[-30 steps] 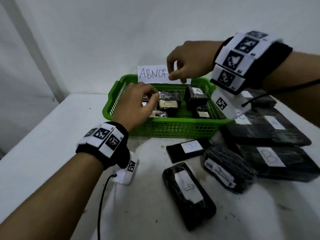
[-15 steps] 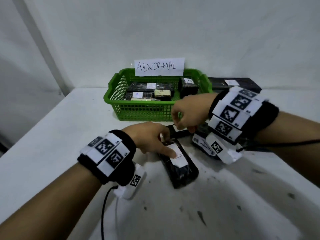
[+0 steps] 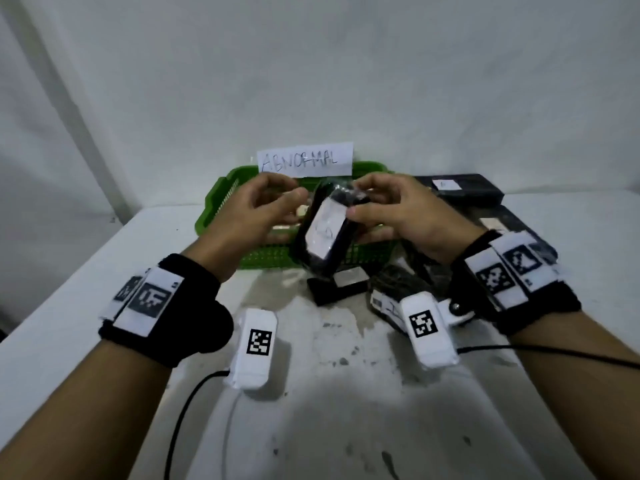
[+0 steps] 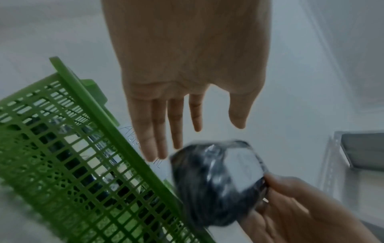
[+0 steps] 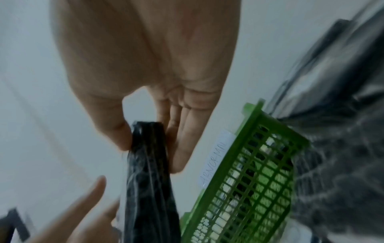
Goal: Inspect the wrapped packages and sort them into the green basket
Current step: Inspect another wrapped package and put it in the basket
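A black plastic-wrapped package (image 3: pixel 323 233) with a white label hangs tilted in the air just before the green basket (image 3: pixel 211 209). My right hand (image 3: pixel 353 202) pinches its upper end between thumb and fingers, as the right wrist view shows at the package (image 5: pixel 149 197) and the right hand (image 5: pixel 149 144). My left hand (image 3: pixel 277 199) hovers to the package's left with fingers relaxed and holds nothing. In the left wrist view the left hand (image 4: pixel 187 131) is spread above the package (image 4: pixel 214 180), apart from it. The basket (image 4: pixel 83 164) holds several small wrapped packages.
A paper sign (image 3: pixel 304 162) reading ABNORMAL stands on the basket's back rim. More black packages lie on the white table (image 3: pixel 104 271): a small one (image 3: pixel 341 285) below the held one, another (image 3: pixel 388 299), and larger ones (image 3: pixel 464 190) at the right. A wall stands close behind.
The package that lay on the table under both hands is now lifted up in front of the basket. My left hand has let go of it; my right hand holds it.
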`<state>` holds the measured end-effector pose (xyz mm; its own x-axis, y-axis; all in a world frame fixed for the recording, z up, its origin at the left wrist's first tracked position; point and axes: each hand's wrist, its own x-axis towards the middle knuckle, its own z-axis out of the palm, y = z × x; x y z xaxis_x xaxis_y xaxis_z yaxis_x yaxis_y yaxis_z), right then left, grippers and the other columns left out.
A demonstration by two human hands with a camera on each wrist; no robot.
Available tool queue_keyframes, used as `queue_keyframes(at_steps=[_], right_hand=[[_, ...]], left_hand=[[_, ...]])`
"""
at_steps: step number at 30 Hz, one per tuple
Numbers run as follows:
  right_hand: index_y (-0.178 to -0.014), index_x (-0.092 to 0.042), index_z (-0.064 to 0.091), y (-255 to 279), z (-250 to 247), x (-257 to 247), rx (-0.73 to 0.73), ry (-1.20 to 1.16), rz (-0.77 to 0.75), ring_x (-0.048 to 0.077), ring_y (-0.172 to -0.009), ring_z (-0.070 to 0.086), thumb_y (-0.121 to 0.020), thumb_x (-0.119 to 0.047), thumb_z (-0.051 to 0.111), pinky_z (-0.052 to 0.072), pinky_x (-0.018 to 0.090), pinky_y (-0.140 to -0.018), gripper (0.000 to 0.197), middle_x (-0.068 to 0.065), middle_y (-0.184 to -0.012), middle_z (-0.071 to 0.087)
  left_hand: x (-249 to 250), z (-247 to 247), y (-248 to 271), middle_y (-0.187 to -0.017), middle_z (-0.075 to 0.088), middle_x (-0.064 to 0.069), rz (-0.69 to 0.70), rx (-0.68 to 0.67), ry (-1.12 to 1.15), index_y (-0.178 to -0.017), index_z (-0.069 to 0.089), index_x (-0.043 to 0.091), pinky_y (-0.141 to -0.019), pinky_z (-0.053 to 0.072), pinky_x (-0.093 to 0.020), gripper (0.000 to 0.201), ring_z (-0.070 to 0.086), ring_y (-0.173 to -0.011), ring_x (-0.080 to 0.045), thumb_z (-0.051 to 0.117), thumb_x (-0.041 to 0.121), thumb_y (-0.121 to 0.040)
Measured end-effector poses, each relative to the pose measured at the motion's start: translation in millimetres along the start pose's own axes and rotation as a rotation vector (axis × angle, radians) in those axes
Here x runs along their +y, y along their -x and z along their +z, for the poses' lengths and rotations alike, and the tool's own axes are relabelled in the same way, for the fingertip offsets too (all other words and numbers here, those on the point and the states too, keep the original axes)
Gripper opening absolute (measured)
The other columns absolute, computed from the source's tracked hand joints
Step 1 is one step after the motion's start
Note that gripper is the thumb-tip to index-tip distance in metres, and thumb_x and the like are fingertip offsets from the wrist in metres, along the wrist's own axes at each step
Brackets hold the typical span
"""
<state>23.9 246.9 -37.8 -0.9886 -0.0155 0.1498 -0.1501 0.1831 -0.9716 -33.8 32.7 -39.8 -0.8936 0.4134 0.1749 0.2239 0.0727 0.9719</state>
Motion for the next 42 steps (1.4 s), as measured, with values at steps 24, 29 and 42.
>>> queue_keyframes(at_steps=[24,29,42], right_hand=[[-0.116,-0.009,0.066,-35,-24,-1,0.19,-0.19,-0.146,0.02,-0.088,0.076,-0.088,-0.013,0.074,0.062,0.035,-0.07,0.029,0.006,-0.105,0.076],[-0.11,-0.011,0.068,-35,-9,3,0.333,-0.045,-0.213,0.014,-0.068,0.073,-0.088,-0.019,0.075,0.058,0.031,-0.058,0.024,0.005,-0.095,0.075],[-0.118,-0.023,0.065,-19,-22,-7,0.198,0.066,-0.192,0.016,-0.098,0.074,-0.08,-0.039,0.077,0.063,0.038,-0.084,0.043,-0.003,-0.111,0.073]], left_hand=[[8,45,-47,-0.097,0.072,0.0,0.204,0.077,0.059,-0.123,0.06,0.013,-0.054,0.048,-0.022,0.043,0.069,-0.081,-0.01,0.073,0.025,-0.084],[10,40,-47,-0.097,0.071,-0.003,0.191,0.148,-0.079,-0.116,0.064,0.014,-0.049,0.046,-0.023,0.036,0.071,-0.081,-0.016,0.077,0.027,-0.085],[22,40,-38,-0.094,0.068,0.003,0.227,0.112,-0.02,-0.099,0.057,0.016,-0.062,0.055,-0.023,0.019,0.069,-0.075,-0.003,0.063,0.033,-0.094]])
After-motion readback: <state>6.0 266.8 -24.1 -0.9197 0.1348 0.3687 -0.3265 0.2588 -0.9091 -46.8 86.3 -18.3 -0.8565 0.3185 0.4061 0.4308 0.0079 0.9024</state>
